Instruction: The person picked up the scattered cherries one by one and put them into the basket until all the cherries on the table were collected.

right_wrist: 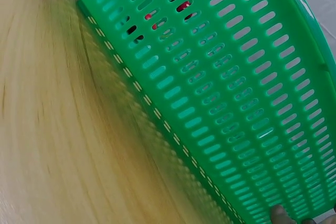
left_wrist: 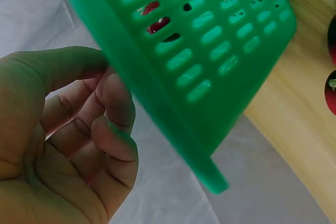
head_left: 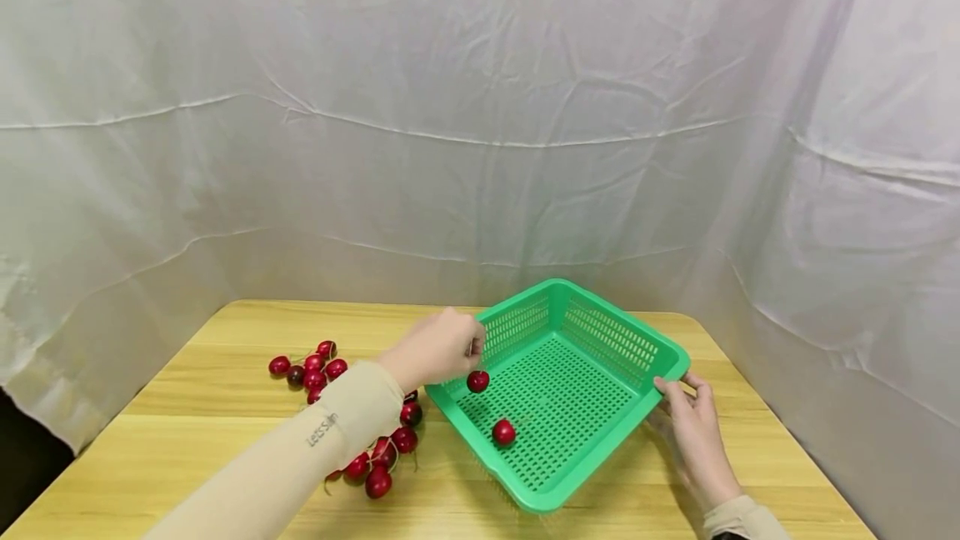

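My left hand reaches over the left rim of a green plastic basket, its fingertips curled together. A red cherry hangs right below those fingers, inside the rim; its stem is hidden. Another cherry lies on the basket's slotted floor. My right hand grips the basket at its right corner, thumb over the rim and fingers outside. In the left wrist view, the curled left hand is partly behind the rim, and red fruit shows through the slots.
Several dark red cherries with stems are spread on the wooden table left of the basket, partly behind the left forearm. A pale cloth hangs behind the table and at both sides.
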`<state>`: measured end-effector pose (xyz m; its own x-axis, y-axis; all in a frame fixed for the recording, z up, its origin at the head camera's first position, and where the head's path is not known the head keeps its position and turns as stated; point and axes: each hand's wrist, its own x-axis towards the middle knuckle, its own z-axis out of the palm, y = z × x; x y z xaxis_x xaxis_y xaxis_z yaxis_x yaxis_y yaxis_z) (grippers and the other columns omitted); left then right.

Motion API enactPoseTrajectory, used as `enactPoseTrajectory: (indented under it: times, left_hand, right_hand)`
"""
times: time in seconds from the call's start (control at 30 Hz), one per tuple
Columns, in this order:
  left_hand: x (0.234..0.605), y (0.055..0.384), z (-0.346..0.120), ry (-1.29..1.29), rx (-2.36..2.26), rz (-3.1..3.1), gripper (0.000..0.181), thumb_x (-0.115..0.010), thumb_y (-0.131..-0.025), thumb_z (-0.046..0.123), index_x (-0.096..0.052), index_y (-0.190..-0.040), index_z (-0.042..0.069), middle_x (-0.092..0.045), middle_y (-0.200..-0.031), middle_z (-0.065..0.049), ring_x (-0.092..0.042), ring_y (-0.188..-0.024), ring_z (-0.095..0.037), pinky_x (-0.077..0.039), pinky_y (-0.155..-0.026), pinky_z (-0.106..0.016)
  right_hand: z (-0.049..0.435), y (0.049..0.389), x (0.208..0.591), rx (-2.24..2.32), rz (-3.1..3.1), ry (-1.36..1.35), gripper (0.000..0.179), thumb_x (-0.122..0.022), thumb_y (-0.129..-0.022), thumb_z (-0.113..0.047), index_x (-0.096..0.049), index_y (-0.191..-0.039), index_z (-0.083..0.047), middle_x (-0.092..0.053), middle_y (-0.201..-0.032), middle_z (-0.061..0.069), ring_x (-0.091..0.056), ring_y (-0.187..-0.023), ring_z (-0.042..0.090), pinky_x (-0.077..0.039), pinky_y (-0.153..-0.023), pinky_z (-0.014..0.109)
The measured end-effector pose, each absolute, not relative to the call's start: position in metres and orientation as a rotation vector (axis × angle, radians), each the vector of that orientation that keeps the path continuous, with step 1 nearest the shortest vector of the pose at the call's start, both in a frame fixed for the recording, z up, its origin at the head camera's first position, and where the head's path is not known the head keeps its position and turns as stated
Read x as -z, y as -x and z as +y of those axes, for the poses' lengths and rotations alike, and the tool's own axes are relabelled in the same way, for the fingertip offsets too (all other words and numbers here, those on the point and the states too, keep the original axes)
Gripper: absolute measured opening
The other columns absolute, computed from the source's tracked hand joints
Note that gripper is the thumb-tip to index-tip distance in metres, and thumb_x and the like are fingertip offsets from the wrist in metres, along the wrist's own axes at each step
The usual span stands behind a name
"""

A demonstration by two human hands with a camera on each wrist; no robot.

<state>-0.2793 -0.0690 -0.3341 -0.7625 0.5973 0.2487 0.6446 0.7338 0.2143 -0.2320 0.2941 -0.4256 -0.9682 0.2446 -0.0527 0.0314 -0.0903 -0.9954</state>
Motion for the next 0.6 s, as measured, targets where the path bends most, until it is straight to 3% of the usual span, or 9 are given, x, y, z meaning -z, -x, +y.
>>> enactPoseTrajectory:
  times: [0.6]
  left_hand:
    - [0.353, 0.281, -0.067, 1.006, 0.397, -2.796, 0.022, -0.079, -0.09, 0.003, -0.07, -0.076, 0.017, -0.067, -0.075, 0.006, -0.055, -0.067, -0.009, -0.049, -0.059, -0.026]
  right_hand:
    - [0.294, 0.232, 0.428, -2.18, -2.019, 0.31, 0.044, -0.051, -0.114, -0.03, -0.021, -0.145, -0.022, -0.048, -0.132, 0.004, -0.068, -0.105, 0.001, -0.06, -0.093, 0.023]
